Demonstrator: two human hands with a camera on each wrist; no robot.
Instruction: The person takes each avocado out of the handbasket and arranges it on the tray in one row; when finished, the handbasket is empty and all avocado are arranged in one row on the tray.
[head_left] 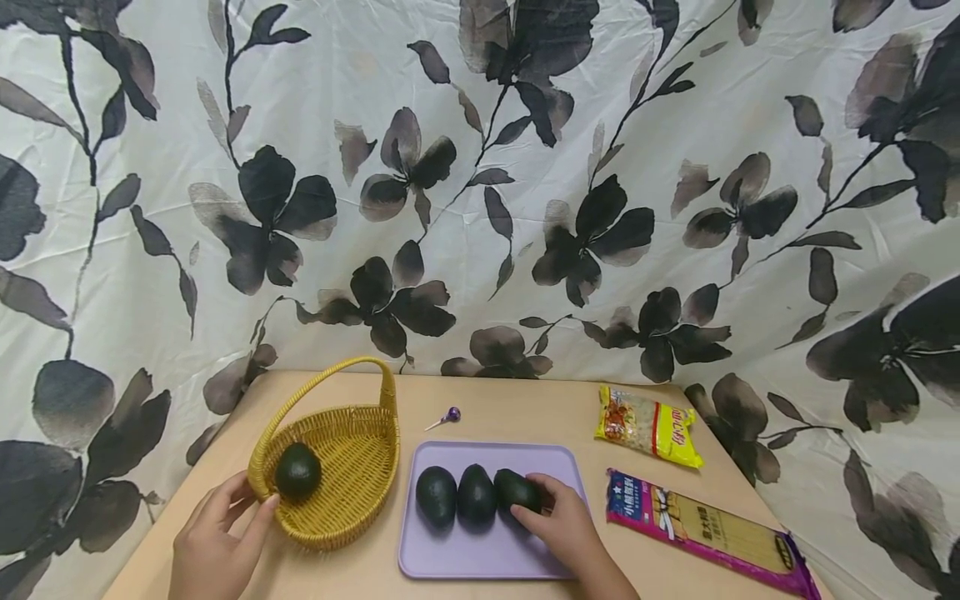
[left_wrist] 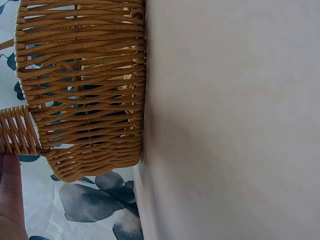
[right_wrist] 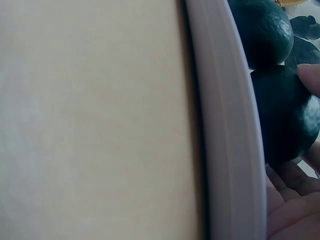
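A yellow wicker basket (head_left: 352, 467) stands at the left of the table with one dark green avocado (head_left: 297, 471) inside. My left hand (head_left: 221, 537) grips it where the handle meets the left rim; in the left wrist view a finger (left_wrist: 11, 192) lies against the handle base. On a lilac tray (head_left: 495, 562), three avocados sit side by side: a left one (head_left: 436, 497), a middle one (head_left: 476, 497) and a right one (head_left: 515, 490). Between thumb and fingers, my right hand (head_left: 558, 517) holds the right avocado, also seen in the right wrist view.
Behind the tray lies a small purple-headed object with a thin pale stem (head_left: 448, 416). To the right are a yellow food packet (head_left: 648, 425) and a long purple-edged noodle packet (head_left: 705, 533). A flower-patterned cloth (head_left: 495, 250) hangs behind the table (head_left: 510, 408).
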